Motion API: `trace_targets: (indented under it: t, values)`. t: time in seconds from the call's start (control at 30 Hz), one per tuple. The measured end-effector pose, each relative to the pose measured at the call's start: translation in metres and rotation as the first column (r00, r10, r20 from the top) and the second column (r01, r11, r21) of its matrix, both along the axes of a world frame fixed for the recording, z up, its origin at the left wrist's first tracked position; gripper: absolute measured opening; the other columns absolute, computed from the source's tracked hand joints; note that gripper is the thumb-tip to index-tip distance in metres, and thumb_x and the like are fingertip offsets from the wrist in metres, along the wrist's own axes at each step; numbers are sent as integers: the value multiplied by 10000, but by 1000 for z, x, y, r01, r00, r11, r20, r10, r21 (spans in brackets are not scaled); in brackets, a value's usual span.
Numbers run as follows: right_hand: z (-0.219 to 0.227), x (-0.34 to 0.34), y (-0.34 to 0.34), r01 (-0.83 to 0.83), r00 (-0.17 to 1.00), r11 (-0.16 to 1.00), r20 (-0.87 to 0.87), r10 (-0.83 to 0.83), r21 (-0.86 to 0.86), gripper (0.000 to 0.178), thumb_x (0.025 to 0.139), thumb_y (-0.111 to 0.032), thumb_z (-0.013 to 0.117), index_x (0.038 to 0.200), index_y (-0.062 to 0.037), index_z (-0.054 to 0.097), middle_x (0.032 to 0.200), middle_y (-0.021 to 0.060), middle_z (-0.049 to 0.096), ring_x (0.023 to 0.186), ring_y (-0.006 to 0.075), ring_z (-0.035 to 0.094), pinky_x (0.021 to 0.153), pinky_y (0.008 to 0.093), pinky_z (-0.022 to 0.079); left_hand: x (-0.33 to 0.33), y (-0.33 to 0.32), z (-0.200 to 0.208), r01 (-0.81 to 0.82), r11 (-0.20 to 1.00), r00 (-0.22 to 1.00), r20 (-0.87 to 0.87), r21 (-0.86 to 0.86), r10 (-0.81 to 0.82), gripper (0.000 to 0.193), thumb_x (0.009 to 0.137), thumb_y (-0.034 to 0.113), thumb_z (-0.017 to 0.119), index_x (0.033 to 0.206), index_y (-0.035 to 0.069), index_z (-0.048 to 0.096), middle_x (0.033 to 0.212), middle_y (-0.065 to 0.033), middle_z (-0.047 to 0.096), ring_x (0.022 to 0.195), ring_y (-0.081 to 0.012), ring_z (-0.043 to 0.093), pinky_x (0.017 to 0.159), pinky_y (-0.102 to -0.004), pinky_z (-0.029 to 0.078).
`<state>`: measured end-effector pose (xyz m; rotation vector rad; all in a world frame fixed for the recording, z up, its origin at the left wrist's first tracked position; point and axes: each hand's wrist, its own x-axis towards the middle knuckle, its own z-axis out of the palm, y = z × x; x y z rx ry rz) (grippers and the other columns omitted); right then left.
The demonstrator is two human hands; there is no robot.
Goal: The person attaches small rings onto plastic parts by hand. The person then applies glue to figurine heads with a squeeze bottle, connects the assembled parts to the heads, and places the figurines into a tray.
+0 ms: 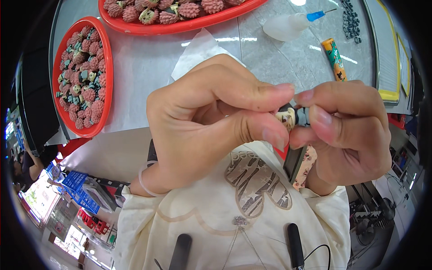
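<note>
My left hand [198,119] pinches a small toy figure [285,118] with a cream face and dark top between thumb and forefinger. From the right, my right hand [353,128] grips a small grey-blue piece [303,116] with its fingertips, against the figure's side. Whether the two parts are joined or only touching I cannot tell, as the fingers cover much of both. Both hands are raised in front of my chest, near the table's front edge.
A red oval tray [110,76] of pink, spiky figures stands left; a larger red tray [189,28] sits at the back. White paper [198,48] lies behind my left hand. Back right are a needle-tipped squeeze bottle [284,28], an orange-green tube [334,58] and several small dark pieces [350,22].
</note>
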<state>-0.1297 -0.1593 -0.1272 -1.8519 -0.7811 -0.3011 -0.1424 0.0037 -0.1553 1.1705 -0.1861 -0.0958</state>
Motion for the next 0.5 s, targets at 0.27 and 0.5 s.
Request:
trace_targets:
  t: [0.27,0.5]
  values:
    - [-4,-3,11,70,998,997,-12,-69,40,201,614,4,683,711,-18,508,710,151,558,595,166,532,479,220,403,5,12,13,63,997,995,-85,40,-59,252,642,54,708,846,-31,586,800,-107,550,688,-136,539,682,-260,483]
    - [-4,-4,13,187,941,976,305,-145,-114,202,670,-82,646,863,-108,593,938,132,522,803,211,496,537,235,412,11,28,32,218,976,964,-151,-12,-217,202,696,53,657,864,-7,563,832,-45,559,763,-92,543,654,-212,457]
